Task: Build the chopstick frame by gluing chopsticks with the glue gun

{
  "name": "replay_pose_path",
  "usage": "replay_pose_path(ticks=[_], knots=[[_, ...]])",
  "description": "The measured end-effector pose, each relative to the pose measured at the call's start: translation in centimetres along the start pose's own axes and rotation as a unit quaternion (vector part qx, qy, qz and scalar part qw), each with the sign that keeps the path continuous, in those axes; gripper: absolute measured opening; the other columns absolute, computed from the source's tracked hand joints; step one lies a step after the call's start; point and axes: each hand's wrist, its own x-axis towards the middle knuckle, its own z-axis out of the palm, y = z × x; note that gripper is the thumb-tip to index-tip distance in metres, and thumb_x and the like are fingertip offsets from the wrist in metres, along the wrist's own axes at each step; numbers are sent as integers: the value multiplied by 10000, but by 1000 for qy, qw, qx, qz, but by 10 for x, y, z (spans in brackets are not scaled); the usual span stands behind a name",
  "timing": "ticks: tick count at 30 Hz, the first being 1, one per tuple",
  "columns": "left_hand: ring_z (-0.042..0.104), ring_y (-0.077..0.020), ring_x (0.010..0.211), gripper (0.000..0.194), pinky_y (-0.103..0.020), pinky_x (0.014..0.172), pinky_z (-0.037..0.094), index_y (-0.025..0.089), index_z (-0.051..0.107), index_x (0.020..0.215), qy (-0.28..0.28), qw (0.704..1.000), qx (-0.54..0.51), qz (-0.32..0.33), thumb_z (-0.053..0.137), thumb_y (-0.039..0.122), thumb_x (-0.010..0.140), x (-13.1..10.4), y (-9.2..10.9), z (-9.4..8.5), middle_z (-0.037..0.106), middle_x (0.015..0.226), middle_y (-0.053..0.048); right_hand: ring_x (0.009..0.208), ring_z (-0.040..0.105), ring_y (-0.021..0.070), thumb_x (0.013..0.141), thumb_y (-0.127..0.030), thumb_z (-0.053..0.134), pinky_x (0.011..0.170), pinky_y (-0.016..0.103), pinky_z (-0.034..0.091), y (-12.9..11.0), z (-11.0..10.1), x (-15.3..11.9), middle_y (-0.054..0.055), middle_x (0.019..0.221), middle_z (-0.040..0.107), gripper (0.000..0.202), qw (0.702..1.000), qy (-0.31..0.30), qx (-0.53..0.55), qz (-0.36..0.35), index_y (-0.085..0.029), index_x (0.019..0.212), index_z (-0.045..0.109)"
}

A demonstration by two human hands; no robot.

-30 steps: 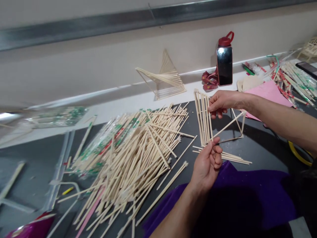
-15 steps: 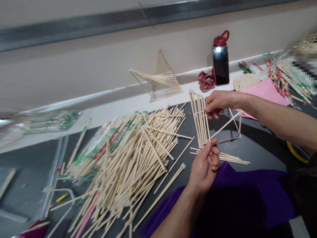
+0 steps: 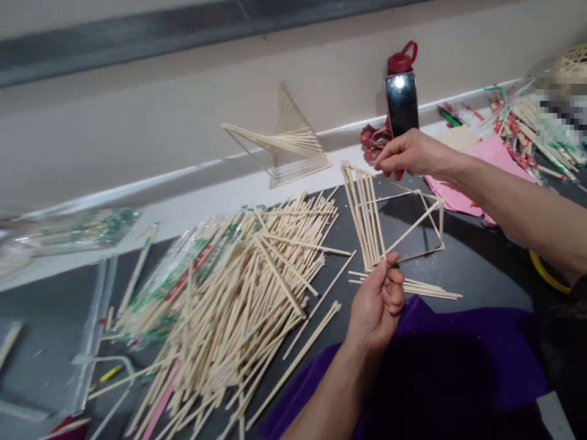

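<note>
Frame (image 3: 376,215) of thin sticks sits on the dark tabletop (image 3: 486,263) in front of you, between your two hands, and it looks only partly filled. Its left part carries a row of sticks set side by side, slightly fanned. Toward the right you have bare edges, corner joints and one long diagonal (image 3: 413,227), with wide gaps between them. Judging by that, the outline stands and a good share of its span has no sticks across it. The model (image 3: 302,143) by the wall has a denser, twisting row, so yours looks the sparser of the two. Whether every joint is firm, you can't tell from here.

Your left hand (image 3: 376,302) comes up from below, palm turned partly upward, its thumb and index finger pinching the frame's near lower corner while the other fingers curl loosely. Your right hand (image 3: 406,153) reaches in from the right, above the frame's far top edge, wrist bent down a little. Its fingers are narrow, tips close together; whether they pinch anything small, you can't tell.

Loose sticks (image 3: 426,288) lie just on your side of the frame, the big pile (image 3: 257,293) is to its left, and purple cloth (image 3: 458,324) lies nearest you.
</note>
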Motion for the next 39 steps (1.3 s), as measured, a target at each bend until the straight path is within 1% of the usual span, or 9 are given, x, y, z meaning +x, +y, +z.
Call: replay_pose_path(ticks=[5, 8, 10, 13, 16, 20, 24, 33, 39], knots=[[361, -25, 281, 274, -114, 272, 230, 95, 627, 928, 19, 1000, -5, -6, 380, 188, 1004, -1, 2, 3, 539, 510, 40, 618, 565, 105, 780, -113, 654, 679, 254, 527, 13, 13, 11, 18, 612, 631, 134, 998, -12, 8, -60, -79, 855, 759], [364, -24, 283, 277, -110, 274, 231, 94, 629, 926, 23, 1000, -5, -5, 379, 183, 1005, -1, 2, 4, 537, 505, 40, 679, 595, 120, 778, -102, 633, 794, 299, 539, 15, 16, 11, 36, 695, 667, 197, 996, -12, 14, -83, -55, 921, 760], [363, -24, 282, 261, -112, 273, 231, 96, 633, 929, 22, 1000, -4, -5, 399, 189, 999, -1, 1, 4, 535, 507, 42, 730, 620, 141, 775, -109, 638, 838, 315, 535, 15, 17, 9, 59, 758, 691, 212, 995, -2, 8, -96, -48, 935, 762], [367, -24, 285, 242, -115, 273, 230, 98, 637, 935, 18, 1000, -2, -5, 424, 197, 992, -1, 1, 4, 534, 513, 43, 777, 640, 170, 782, -109, 631, 850, 324, 535, 13, 16, 5, 77, 795, 704, 214, 993, 5, -22, -113, -43, 934, 766], [362, -22, 280, 261, -114, 271, 223, 97, 633, 931, 20, 1000, 3, -5, 400, 194, 1000, -2, 1, 5, 535, 511, 43, 802, 645, 183, 779, -89, 626, 860, 338, 534, 12, 15, 3, 78, 810, 711, 211, 989, 5, -65, -131, -41, 929, 767], [357, -23, 278, 274, -115, 267, 219, 97, 629, 928, 25, 1000, 5, -3, 382, 188, 1005, -2, 1, 7, 537, 511, 42, 797, 642, 183, 780, -94, 617, 871, 359, 530, 13, 14, 4, 73, 808, 713, 213, 983, 0, -103, -151, -53, 924, 769], [360, -24, 280, 289, -111, 270, 219, 93, 622, 936, 23, 1000, 4, -4, 359, 188, 1013, -2, 1, 8, 546, 506, 39, 800, 642, 170, 792, -110, 600, 863, 342, 530, 15, 15, 5, 58, 803, 712, 216, 980, 3, -112, -165, -74, 923, 767], [359, -27, 281, 259, -123, 273, 228, 100, 634, 940, 13, 1000, 8, 1, 400, 195, 999, -2, 0, 3, 543, 513, 41, 824, 652, 188, 819, -98, 609, 886, 349, 518, 11, 17, 1, 86, 822, 707, 227, 977, 20, -135, -161, -37, 983, 755], [357, -26, 283, 251, -121, 275, 226, 97, 624, 950, 17, 1000, 14, 0, 398, 195, 999, -2, 0, 5, 542, 513, 42, 837, 654, 185, 842, -112, 588, 893, 344, 519, 10, 19, 0, 80, 825, 706, 241, 977, 20, -149, -154, -29, 1012, 738]])
